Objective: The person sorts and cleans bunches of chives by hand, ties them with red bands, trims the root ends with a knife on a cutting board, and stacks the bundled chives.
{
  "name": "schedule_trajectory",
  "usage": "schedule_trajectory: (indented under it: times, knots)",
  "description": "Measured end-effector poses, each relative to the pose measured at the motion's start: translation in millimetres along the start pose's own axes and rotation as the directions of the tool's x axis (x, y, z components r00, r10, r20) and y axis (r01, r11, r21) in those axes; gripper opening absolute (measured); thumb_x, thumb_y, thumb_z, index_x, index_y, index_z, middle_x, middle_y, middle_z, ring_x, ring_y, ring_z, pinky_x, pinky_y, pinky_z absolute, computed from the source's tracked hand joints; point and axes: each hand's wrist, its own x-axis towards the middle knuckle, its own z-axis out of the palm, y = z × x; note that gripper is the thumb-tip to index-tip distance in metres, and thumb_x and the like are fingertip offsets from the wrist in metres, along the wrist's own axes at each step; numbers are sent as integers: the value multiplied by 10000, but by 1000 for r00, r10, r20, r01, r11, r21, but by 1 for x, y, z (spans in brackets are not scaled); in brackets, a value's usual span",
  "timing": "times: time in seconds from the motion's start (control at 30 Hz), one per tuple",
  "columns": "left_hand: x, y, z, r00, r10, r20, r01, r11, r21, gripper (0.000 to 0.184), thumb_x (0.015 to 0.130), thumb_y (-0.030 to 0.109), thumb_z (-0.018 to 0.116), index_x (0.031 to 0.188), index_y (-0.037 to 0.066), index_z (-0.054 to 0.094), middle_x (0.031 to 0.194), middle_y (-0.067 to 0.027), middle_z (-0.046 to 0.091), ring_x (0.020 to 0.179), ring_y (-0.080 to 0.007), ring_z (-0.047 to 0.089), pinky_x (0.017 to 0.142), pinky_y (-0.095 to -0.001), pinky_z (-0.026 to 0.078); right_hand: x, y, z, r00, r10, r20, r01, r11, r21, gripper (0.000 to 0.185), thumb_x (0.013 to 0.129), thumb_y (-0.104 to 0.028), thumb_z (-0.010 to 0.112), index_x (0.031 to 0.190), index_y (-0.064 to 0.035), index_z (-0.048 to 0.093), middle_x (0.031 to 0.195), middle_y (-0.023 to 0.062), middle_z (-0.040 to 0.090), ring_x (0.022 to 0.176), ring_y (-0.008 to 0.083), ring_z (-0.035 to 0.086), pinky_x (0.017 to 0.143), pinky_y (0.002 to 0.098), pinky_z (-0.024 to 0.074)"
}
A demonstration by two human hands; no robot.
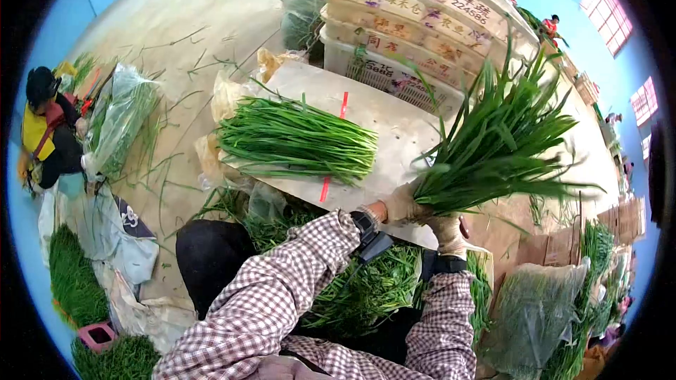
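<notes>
My left hand (404, 204) and my right hand (448, 231), both in pale gloves, are closed together round the stem end of a bunch of green chives (503, 137). Its long leaves fan up and to the right, blurred at the tips. A small dark red thing shows beside my right hand; I cannot make out what it is. To the left, a neat bundle of chives (299, 137) lies across a strip of red tape (324, 188) on a white board (401, 137). Fingers are partly hidden by the leaves.
White crates (394, 63) are stacked behind the board. Loose greens (366, 285) lie below my arms. Plastic-wrapped greens (539, 309) stand at right, near cardboard (553, 245). At far left, a person (46, 123) sits by bagged greens (123, 116). Cut leaves litter the floor.
</notes>
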Motion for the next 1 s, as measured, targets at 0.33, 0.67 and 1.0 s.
schedule_trajectory:
  times: [0.33,0.67,1.0]
  knots:
    - [7,108,-146,842,406,-356,-387,913,125,695,806,226,752,1402,109,414,1268,-113,591,1146,-260,557,988,-363,451,198,-196,-153,1000,25,-10,-14,807,590,657,709,-160,843,1271,-56,520,1148,125,657,1014,196,627,880,336,511]
    - [-77,-24,-140,880,-53,-472,266,878,398,534,923,272,562,1395,83,399,1039,-179,665,762,-329,675,650,-401,553,295,-260,-92,530,-123,839,136,989,59,864,586,-194,857,1362,-117,485,1159,112,664,1016,187,612,898,344,489]
    - [-61,-24,-148,727,-644,-239,200,532,-823,581,899,597,543,1018,35,632,779,-99,669,577,-207,656,482,-326,555,282,-230,-39,689,-38,724,172,979,-112,1159,557,-282,858,1515,-191,213,1429,180,431,1234,357,513,979,405,461]
